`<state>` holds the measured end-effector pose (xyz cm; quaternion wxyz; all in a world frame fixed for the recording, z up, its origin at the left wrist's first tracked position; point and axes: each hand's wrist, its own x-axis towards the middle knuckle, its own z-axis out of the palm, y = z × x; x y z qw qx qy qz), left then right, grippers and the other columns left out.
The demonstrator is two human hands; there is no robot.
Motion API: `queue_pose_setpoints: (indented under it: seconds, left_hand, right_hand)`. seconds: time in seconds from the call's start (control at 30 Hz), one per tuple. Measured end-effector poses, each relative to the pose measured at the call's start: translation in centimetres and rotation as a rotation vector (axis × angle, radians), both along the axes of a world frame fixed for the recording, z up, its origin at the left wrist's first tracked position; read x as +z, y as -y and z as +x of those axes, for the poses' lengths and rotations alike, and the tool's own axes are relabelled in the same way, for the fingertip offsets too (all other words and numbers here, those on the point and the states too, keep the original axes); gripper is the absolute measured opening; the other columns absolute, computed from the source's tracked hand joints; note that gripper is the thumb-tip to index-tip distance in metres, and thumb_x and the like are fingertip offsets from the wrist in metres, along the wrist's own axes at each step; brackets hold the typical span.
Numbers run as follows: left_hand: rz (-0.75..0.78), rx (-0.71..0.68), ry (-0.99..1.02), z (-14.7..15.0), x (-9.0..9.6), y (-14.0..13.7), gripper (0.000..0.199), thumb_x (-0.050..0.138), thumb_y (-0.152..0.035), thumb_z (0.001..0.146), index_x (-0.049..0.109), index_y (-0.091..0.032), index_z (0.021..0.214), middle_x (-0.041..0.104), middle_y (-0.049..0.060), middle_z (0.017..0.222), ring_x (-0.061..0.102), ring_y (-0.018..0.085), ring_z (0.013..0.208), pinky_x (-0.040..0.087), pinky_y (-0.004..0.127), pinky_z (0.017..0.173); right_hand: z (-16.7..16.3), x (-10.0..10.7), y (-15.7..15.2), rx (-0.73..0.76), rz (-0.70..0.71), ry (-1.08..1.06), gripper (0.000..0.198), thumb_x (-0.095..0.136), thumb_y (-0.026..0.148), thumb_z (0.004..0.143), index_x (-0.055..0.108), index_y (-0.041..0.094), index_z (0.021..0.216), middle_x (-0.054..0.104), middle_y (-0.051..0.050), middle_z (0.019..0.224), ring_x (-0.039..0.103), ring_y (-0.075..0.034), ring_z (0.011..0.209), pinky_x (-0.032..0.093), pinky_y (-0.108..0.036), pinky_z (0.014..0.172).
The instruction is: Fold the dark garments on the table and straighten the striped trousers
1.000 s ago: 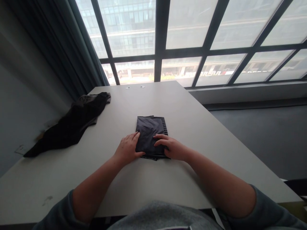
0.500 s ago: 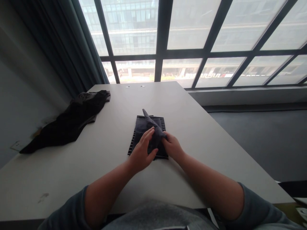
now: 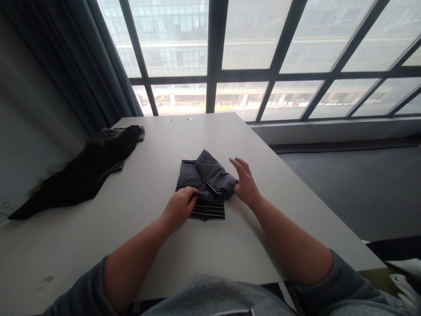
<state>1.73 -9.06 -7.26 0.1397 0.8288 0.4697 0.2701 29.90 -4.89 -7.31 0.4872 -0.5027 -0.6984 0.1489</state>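
A dark grey garment [image 3: 215, 173] lies partly folded on top of a black-and-white striped cloth [image 3: 210, 211]. Its upper part is doubled over at an angle, and a thin white line shows along one edge. At its near left edge, my left hand [image 3: 179, 205] is closed, fingertips pinching the grey fabric. On the other side, my right hand [image 3: 246, 182] touches the garment's right corner. Some of its fingers are stretched out and raised; the part of the hand against the cloth is hidden.
Both cloths rest on a white table [image 3: 158, 245]. Along its left side lies a crumpled black garment [image 3: 85, 169]. Beyond the far edge stand large windows [image 3: 243, 35], with a dark curtain [image 3: 66, 52] at left. Assorted items [image 3: 404, 276] appear at lower right.
The grey garment has opened out wider to the right and its fold has shifted. My left hand has moved down to its near edge and closed. My right hand's fingers have spread.
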Motion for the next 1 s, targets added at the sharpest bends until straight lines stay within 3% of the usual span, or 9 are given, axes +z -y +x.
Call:
queue_pose_setpoints:
  seconds: [0.1, 0.17, 0.23, 0.37, 0.5, 0.57, 0.7, 0.87, 1.0]
  left_hand:
    - [0.047, -0.004, 0.072, -0.8, 0.4, -0.4, 0.021, 0.047, -0.026, 0.101, 0.065, -0.02, 0.11, 0.072, 0.009, 0.106, 0.068, 0.027, 0.098, 0.053, 0.041, 0.09]
    - [0.085, 0.012, 0.092, -1.8, 1.0, -0.6, 0.023, 0.045, -0.029, 0.102, 0.064, -0.02, 0.11, 0.073, 0.009, 0.103, 0.068, 0.026, 0.095, 0.052, 0.039, 0.087]
    - [0.058, 0.0, 0.074, -2.8, 1.7, -0.8, 0.026, 0.043, -0.034, 0.103, 0.065, -0.021, 0.103, 0.072, 0.005, 0.091, 0.068, 0.023, 0.084, 0.052, 0.035, 0.079]
    - [-0.052, -0.065, 0.078, -3.6, 2.9, -0.5, 0.031, 0.043, -0.039, 0.106, 0.068, -0.023, 0.099, 0.071, 0.001, 0.081, 0.068, 0.019, 0.073, 0.051, 0.029, 0.071]
    - [0.14, -0.206, 0.096, -1.7, 2.8, 0.5, 0.035, 0.067, -0.033, 0.095, 0.062, -0.024, 0.128, 0.068, 0.01, 0.13, 0.064, 0.026, 0.12, 0.05, 0.04, 0.102]
    - [0.19, -0.308, 0.054, -0.7, 2.4, 0.9, 0.033, 0.072, -0.03, 0.091, 0.062, -0.024, 0.122, 0.068, 0.01, 0.13, 0.061, 0.027, 0.125, 0.044, 0.043, 0.109]
    - [0.203, -0.324, 0.052, -0.2, 2.1, 1.1, 0.007, 0.065, -0.022, 0.094, 0.058, -0.023, 0.093, 0.07, 0.004, 0.099, 0.066, 0.021, 0.097, 0.048, 0.038, 0.096]
    - [0.278, -0.301, 0.125, -1.1, 2.9, 1.3, 0.012, 0.056, -0.011, 0.088, 0.053, -0.023, 0.088, 0.06, -0.002, 0.077, 0.056, 0.016, 0.071, 0.047, 0.031, 0.077]
    - [0.336, -0.238, 0.279, -1.6, 3.9, 1.9, 0.018, 0.052, -0.006, 0.087, 0.056, -0.023, 0.087, 0.053, -0.003, 0.078, 0.05, 0.013, 0.065, 0.041, 0.024, 0.062]
  right_hand:
    - [0.2, 1.0, 0.6, 0.26, -0.015, 0.263, 0.037, 0.063, 0.013, 0.075, 0.075, 0.025, 0.109, 0.068, -0.008, 0.126, 0.061, -0.029, 0.119, 0.048, -0.045, 0.107]
    - [0.0, 1.2, 0.8, 0.244, -0.144, 0.214, 0.014, 0.064, 0.023, 0.083, 0.074, 0.021, 0.092, 0.074, -0.005, 0.094, 0.067, -0.024, 0.091, 0.054, -0.039, 0.088]
    - [-0.4, 1.3, 1.0, 0.169, -0.21, 0.083, 0.019, 0.061, 0.034, 0.091, 0.072, 0.019, 0.091, 0.072, -0.002, 0.082, 0.066, -0.022, 0.079, 0.053, -0.034, 0.076]
    - [-1.5, 1.6, 1.9, 0.363, -0.12, 0.014, 0.018, 0.062, 0.032, 0.093, 0.07, 0.02, 0.104, 0.074, -0.004, 0.098, 0.067, -0.02, 0.089, 0.053, -0.032, 0.081]
    - [-3.0, 2.0, 3.3, 0.545, 0.0, 0.168, 0.013, 0.059, 0.022, 0.094, 0.07, 0.021, 0.101, 0.073, -0.006, 0.1, 0.067, -0.019, 0.088, 0.052, -0.031, 0.08]
    - [-3.6, 1.9, 3.7, 0.568, 0.041, 0.206, 0.015, 0.058, 0.021, 0.094, 0.07, 0.021, 0.104, 0.072, -0.007, 0.102, 0.068, -0.019, 0.091, 0.053, -0.031, 0.083]
    - [-3.7, 1.9, 3.9, 0.652, 0.057, 0.258, 0.019, 0.055, 0.021, 0.098, 0.071, 0.022, 0.109, 0.073, -0.009, 0.107, 0.069, -0.02, 0.098, 0.054, -0.032, 0.088]
    - [-2.9, 2.8, 3.9, 0.607, 0.022, 0.206, 0.02, 0.05, 0.027, 0.103, 0.069, 0.02, 0.104, 0.072, -0.008, 0.097, 0.067, -0.018, 0.086, 0.052, -0.03, 0.078]
    - [-2.5, 3.2, 3.9, 0.602, -0.095, 0.09, 0.029, 0.05, 0.037, 0.104, 0.067, 0.018, 0.091, 0.069, -0.004, 0.085, 0.062, -0.016, 0.075, 0.05, -0.028, 0.07]
